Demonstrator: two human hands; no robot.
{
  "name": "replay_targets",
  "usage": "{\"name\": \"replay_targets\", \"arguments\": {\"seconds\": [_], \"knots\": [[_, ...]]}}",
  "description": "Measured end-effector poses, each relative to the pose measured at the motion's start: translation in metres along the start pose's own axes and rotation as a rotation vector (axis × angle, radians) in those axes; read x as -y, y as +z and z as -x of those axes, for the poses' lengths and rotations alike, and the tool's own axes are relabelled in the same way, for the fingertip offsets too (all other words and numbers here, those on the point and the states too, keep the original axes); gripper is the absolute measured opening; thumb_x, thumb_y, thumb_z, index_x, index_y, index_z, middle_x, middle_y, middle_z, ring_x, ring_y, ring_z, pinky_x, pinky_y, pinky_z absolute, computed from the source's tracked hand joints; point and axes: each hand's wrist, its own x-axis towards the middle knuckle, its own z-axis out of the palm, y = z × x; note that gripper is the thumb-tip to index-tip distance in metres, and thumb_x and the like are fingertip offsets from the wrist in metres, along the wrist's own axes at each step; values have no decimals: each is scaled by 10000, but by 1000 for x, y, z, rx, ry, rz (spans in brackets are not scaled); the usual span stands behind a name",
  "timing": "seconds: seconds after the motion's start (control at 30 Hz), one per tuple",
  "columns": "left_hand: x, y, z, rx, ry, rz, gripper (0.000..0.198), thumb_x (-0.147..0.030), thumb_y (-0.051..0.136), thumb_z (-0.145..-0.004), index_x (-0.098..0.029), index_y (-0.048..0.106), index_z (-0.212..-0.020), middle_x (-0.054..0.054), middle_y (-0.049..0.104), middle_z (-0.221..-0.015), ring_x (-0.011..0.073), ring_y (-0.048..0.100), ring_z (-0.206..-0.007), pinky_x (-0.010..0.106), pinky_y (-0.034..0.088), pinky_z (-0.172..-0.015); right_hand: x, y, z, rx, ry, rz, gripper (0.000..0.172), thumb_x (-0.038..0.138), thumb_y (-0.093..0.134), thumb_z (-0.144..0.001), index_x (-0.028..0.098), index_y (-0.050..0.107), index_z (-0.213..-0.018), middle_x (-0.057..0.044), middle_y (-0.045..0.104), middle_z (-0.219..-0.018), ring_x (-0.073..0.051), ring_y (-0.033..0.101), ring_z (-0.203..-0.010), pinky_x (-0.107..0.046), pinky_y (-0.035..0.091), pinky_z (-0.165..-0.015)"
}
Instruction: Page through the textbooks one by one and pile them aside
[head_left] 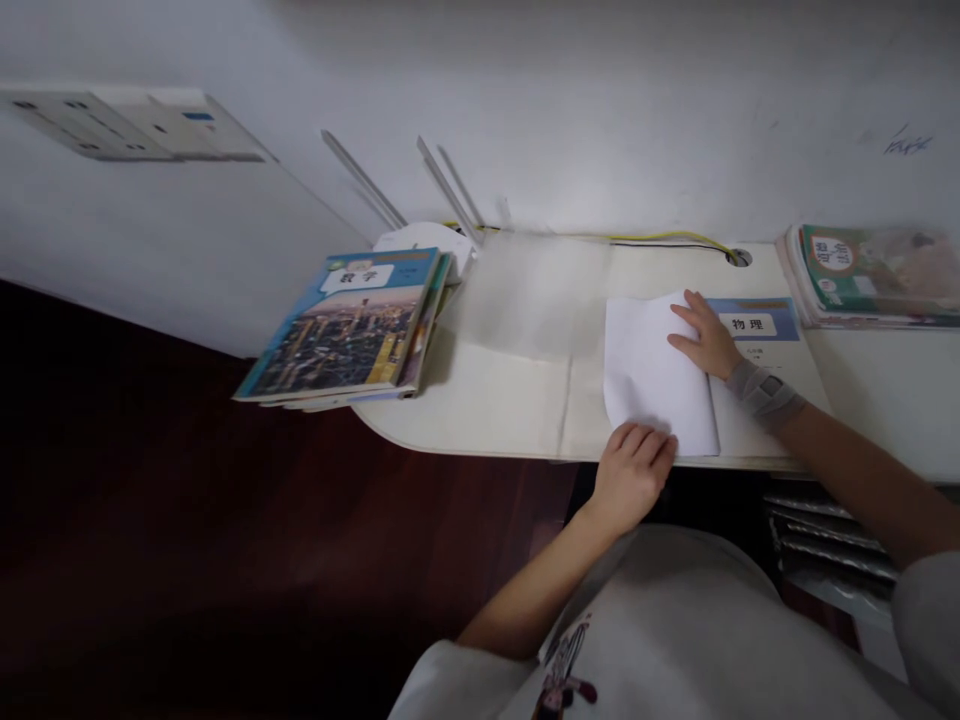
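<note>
A white sheet of paper (656, 380) lies partly over a textbook with a blue band on its cover (757, 325), near the desk's front edge. My right hand (705, 338) rests on the sheet's upper right part, fingers spread, with a grey band around the wrist. My left hand (636, 470) is at the sheet's lower edge, its fingers bent over the paper; the thumb is hidden. Left of the sheet, a translucent sheet (532, 295) lies across the white desk (495, 405).
A stack of textbooks (345, 325) overhangs the desk's left end, in front of a white router with antennas (450, 190). More books (877, 270) lie at the right. Yellow and black cables (675, 238) run along the wall to a hole. Sockets (135, 125) are on the left wall.
</note>
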Motion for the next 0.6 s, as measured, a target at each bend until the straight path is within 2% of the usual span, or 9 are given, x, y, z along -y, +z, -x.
{"name": "replay_targets", "arguments": {"seconds": [0.1,0.2,0.33,0.47,0.6], "knots": [[-8,10,1,18,-27,52,219,-159,460,-932,-127,643,-1047,96,680,-1039,185,611,-996,359,503,-899,0,-2,2,15,22,-2,569,322,650,-740,164,565,-1279,-114,337,-1508,-302,250,-1410,-513,232,-1145],[-16,21,-1,46,-87,103,273,-178,400,-957,-134,619,-1112,115,647,-1147,201,578,-1110,363,505,-922,-1,-4,2,-23,84,-17,580,273,626,-731,154,549,-1293,-115,339,-1507,-293,258,-1408,-503,233,-1147],[-14,21,-1,59,-113,109,302,-181,365,-967,-131,608,-1139,121,634,-1178,204,558,-1140,352,491,-934,0,-5,1,-90,139,-50,570,261,584,-747,159,533,-1305,-113,370,-1491,-275,317,-1385,-491,243,-1146],[-6,8,3,83,-99,17,235,-184,454,-938,-166,627,-1095,89,676,-1028,200,601,-985,376,489,-869,3,-5,2,-52,118,-50,555,283,596,-746,141,556,-1281,-131,379,-1484,-278,346,-1370,-471,268,-1140],[-4,8,0,90,-111,-75,209,-186,473,-930,-155,640,-1053,63,673,-883,171,589,-780,311,481,-700,0,-4,1,-91,114,-84,544,257,590,-740,161,560,-1275,-111,395,-1478,-267,357,-1364,-463,266,-1143]]}}
